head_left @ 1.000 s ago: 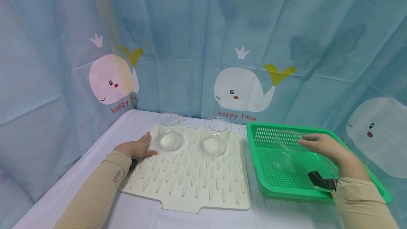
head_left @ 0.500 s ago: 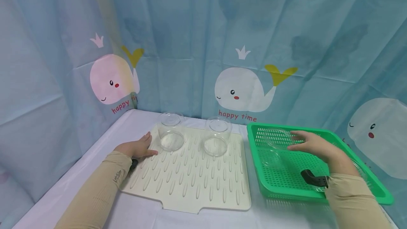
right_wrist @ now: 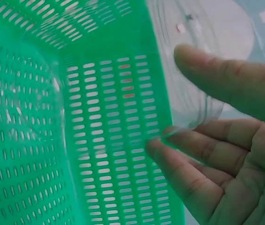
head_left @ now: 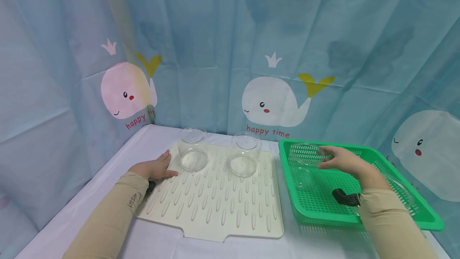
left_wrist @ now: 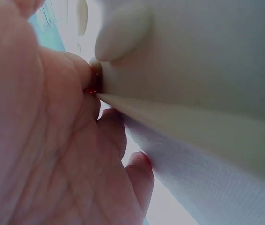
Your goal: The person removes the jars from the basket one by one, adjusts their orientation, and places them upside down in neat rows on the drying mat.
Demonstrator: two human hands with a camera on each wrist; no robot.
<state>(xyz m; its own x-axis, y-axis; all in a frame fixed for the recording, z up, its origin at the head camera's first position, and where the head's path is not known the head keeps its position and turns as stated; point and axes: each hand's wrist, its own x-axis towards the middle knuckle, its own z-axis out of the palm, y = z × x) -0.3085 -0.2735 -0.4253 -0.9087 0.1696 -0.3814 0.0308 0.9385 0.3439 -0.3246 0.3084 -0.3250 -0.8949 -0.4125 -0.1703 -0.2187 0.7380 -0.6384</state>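
My right hand [head_left: 339,161] grips a clear cup [head_left: 305,155] at its rim, over the left part of the green basket [head_left: 287,195]. In the right wrist view the thumb and fingers [right_wrist: 188,183] lie on either side of the clear wall. My left hand [head_left: 154,168] rests at the left edge of a cream ridged mat [head_left: 215,207], fingers extended and thumb over the mat. The left wrist view shows the fingertips [left_wrist: 139,164] right at the mat's edge. Two more clear cups, a left one [head_left: 194,159] and a right one [head_left: 243,165], stand at the mat's back.
Another clear round piece [head_left: 399,189] lies in the basket's right part, partly behind the right arm. A white cloth [head_left: 151,243] covers the table. Behind hangs a blue curtain [head_left: 215,51] printed with whales. A black wrist mount [head_left: 345,198] juts over the basket.
My right hand has moved left within the basket's outline, carrying the clear cup towards the basket's left side. The left hand and the two cups on the mat have stayed put.
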